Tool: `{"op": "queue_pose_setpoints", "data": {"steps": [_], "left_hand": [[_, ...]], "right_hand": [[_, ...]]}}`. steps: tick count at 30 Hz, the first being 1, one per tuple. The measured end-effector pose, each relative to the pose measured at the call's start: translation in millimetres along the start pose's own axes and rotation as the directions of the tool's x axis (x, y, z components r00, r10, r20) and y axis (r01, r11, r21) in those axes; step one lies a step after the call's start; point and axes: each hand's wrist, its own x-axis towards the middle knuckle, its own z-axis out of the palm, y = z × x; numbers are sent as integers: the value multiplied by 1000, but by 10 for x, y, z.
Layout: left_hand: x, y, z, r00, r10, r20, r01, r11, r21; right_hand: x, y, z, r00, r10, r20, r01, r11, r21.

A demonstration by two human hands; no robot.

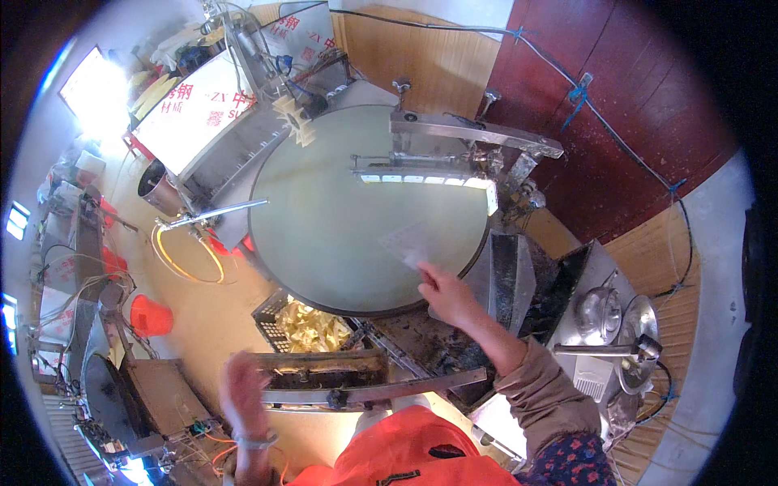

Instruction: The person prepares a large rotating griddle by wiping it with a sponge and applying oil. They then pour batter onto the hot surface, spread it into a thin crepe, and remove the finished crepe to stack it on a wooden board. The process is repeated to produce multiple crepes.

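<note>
A large round grey-green plate [348,219] with a dark rim lies in front of me. My right hand [448,296] reaches over its near right edge. Between the fingers is a thin, pale, flat scraper [403,245], partly smeared by motion, over the plate's surface. Whether the scraper touches the plate, I cannot tell. My left hand [244,395] hangs at the lower left, beside the left end of a metal-edged trough [324,374]. Motion blurs its fingers, and nothing shows in it.
A metal arm with a white-segmented bar [425,180] spans the plate's far right. A thin pipe [219,212] reaches over its left edge. Below sits a black crate [271,320] of golden crumpled pieces. Metal bowls [598,316] and a hammer-like tool [644,348] lie right. A red bucket [151,316] stands left.
</note>
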Motion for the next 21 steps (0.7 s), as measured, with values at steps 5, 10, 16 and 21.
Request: {"op": "queue_pose_setpoints", "data": {"steps": [5, 10, 16, 21], "left_hand": [[427, -298, 1609, 708, -397, 584, 438, 896, 79], [551, -635, 2310, 564, -446, 695, 613, 790, 10], [796, -903, 2307, 666, -465, 583, 418, 880, 225], [1590, -1045, 2056, 617, -553, 560, 140, 777, 613]], "right_hand": [[-164, -305, 355, 978, -111, -177, 133, 984, 119], [-248, -391, 551, 970, -135, -203, 183, 953, 241], [-335, -554, 448, 958, -196, -208, 257, 908, 331], [-1060, -516, 169, 995, 74, -63, -36, 886, 463]]}}
